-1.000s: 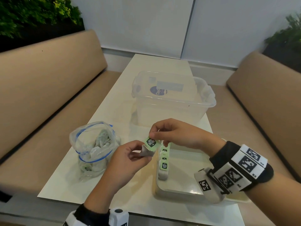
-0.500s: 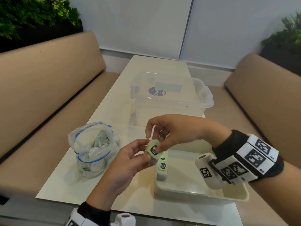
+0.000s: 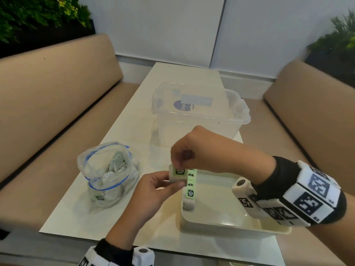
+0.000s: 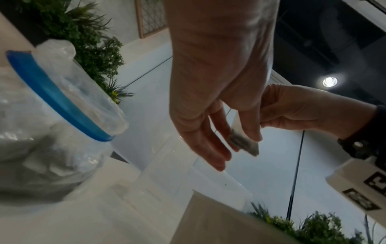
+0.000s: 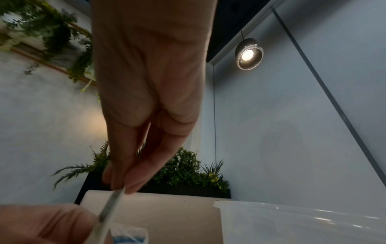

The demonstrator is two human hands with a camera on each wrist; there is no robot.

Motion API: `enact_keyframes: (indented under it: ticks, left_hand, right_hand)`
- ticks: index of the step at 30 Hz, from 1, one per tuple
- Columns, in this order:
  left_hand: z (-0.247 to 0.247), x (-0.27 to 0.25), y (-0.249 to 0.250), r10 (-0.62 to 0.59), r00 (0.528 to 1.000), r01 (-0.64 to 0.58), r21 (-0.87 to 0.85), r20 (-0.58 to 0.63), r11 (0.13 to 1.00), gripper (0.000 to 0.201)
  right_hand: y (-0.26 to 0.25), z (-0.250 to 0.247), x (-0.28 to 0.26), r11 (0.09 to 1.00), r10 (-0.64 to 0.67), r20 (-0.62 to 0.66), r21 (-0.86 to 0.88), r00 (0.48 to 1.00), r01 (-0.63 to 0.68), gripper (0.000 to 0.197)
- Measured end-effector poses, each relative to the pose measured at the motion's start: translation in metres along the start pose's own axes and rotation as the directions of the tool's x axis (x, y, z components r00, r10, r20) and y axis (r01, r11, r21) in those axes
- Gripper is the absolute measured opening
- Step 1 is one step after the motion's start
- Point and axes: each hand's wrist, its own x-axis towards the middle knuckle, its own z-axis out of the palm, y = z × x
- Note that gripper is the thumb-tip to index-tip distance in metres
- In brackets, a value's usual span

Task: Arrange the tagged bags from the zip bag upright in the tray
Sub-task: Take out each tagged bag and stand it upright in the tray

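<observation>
Pale counter point(image 3: 123, 150) between two tan upholstered benches point(image 3: 57, 104). Grey-white panelled wall point(image 3: 163, 27) behind. Dark planters with green foliage point(image 3: 38, 14) atop bench backs. Lit pendant lamp point(image 5: 249, 54), dark ceiling point(image 4: 325, 38).

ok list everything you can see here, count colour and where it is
tagged bag in hand: one, white with green tag, held just left of the tray's far left corner
tagged bags in tray: a row, exact count unclear, white with green tags, upright along the left wall
tray: one, cream, near right of the table
zip bag: one, clear with blue seal, open, more bags inside, left of tray
storage bin: one, clear plastic, behind the tray
table: one, off-white
benches: two, tan, either side
plants: green, far corners
left hand: grips the held bag's body
right hand: pinches its tag
</observation>
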Motion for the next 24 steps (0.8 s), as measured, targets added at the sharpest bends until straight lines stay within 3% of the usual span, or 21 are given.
enact_keyframes:
  ticks: [3, 5, 8, 12, 15, 24]
  left_hand:
    - [-0.009, 0.001, -0.015, 0.021, 0.997, -0.011, 0.145, -0.069, 0.989, 0.016]
    - [-0.018, 0.001, -0.032, 0.018, 0.992, 0.008, 0.198, -0.127, 0.980, 0.015]
    - [-0.028, -0.006, -0.064, 0.038, 0.986, 0.014, 0.307, -0.164, 0.952, 0.018]
    - [-0.035, -0.021, -0.109, 0.079, 0.977, 0.013, 0.423, -0.200, 0.906, 0.024]
    - [-0.036, -0.024, -0.128, 0.137, 0.954, -0.012, 0.423, -0.266, 0.906, 0.028]
    - [-0.037, -0.020, -0.139, 0.149, 0.948, -0.036, 0.369, -0.282, 0.929, 0.028]
  right_hand:
    - [0.010, 0.004, -0.006, 0.992, 0.091, 0.132, -0.105, 0.987, -0.077, 0.024]
    - [0.019, 0.013, -0.010, 0.976, 0.166, 0.271, -0.181, 0.948, -0.120, 0.030]
    - [0.033, 0.032, -0.013, 0.971, 0.218, 0.497, -0.199, 0.840, -0.134, 0.034]
    - [0.052, 0.059, -0.008, 0.970, 0.209, 0.685, -0.056, 0.698, -0.235, 0.036]
    - [0.062, 0.072, -0.001, 0.965, 0.210, 0.734, -0.051, 0.645, -0.257, 0.038]
    - [0.078, 0.092, 0.013, 0.953, 0.303, 0.715, -0.231, 0.630, -0.195, 0.038]
